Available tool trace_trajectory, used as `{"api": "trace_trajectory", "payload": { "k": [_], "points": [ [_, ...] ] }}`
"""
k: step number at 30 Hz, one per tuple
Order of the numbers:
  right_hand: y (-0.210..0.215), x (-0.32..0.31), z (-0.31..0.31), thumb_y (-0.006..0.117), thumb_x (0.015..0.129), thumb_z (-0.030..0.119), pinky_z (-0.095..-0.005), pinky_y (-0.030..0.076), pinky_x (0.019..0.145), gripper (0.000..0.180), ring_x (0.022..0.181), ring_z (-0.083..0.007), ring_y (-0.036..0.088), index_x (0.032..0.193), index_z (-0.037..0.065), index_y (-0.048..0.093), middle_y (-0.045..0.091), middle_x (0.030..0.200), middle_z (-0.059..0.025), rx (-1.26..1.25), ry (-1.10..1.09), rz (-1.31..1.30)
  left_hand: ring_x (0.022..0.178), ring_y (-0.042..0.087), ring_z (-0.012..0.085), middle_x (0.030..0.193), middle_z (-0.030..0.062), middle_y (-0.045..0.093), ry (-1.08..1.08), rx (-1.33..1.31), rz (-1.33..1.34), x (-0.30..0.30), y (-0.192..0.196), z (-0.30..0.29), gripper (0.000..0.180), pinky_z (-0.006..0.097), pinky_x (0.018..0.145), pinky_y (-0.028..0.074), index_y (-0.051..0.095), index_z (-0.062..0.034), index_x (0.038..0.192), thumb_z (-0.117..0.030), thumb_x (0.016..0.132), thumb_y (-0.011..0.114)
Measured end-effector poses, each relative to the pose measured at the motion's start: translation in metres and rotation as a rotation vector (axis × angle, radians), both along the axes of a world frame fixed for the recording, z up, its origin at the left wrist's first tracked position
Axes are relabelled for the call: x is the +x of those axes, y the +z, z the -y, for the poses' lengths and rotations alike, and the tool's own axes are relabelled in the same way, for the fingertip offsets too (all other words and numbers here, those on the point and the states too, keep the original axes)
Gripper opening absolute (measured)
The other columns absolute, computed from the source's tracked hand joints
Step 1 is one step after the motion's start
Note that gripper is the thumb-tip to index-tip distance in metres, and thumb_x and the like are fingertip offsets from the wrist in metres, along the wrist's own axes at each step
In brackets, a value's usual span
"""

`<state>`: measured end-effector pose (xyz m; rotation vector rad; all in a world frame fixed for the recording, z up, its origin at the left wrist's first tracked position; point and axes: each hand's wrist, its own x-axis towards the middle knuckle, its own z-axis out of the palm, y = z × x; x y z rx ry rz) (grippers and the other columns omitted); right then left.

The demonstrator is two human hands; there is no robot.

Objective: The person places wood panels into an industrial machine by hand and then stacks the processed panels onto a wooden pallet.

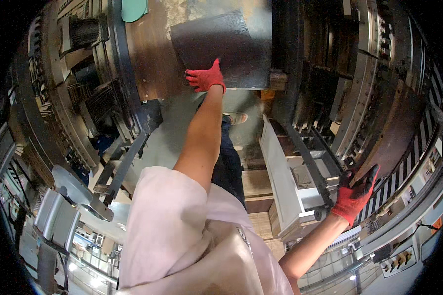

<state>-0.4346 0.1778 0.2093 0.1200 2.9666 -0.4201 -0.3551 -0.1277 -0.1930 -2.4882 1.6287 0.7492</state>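
Red-gloved left hand [205, 78] at twelve o'clock clenches a dark sheet's [221, 46] edge; right hand [355, 194] at four o'clock grasps a brown panel [398, 132]. Either could slip, likely pinching fingers.

White metal frame [285, 177] (below), green disc [134, 9].

- The left hand [205, 77] reaches far forward and rests on the near edge of a flat sheet [221, 46] lying on a work surface [150, 54].
- The right hand [355, 192] is well apart from it, low on the right, gripping the near end of a long board [396, 132] that runs up and away along the right side.
- Between the two arms stands a slanted frame [285, 177], with the floor [170, 142] and a shoe [235, 118] below the sheet.
- Machinery [91, 98] stands to the left.
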Motion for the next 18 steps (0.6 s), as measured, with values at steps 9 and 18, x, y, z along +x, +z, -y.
{"api": "trace_trajectory", "payload": {
  "k": [9,18],
  "points": [
    [0.001,0.003,0.001,0.056,0.077,-0.003,-0.0291,0.046,0.089,0.069,0.094,-0.0163,0.056,0.143,0.004,0.035,0.055,0.120,-0.0104,-0.348,-0.172,0.059,0.114,0.047,0.0338,0.121,0.0173,0.052,0.343,0.144,-0.684,0.042,-0.038,-0.075,0.091,0.046,0.094,0.040,0.038,0.0010,0.129,-0.052,0.068,0.078],
    [0.026,0.019,-0.013,0.059,0.092,0.033,-0.0275,0.042,0.055,0.031,0.067,-0.0180,0.055,0.111,0.009,0.057,0.060,0.090,-0.0050,-1.367,-0.652,-0.045,0.121,0.046,0.0290,0.131,0.0176,0.047,-0.697,0.223,-0.777,0.132,0.061,0.000,0.051,0.038,0.100,0.039,0.048,-0.0121,0.135,-0.011,0.086,0.061]
  ]
}}
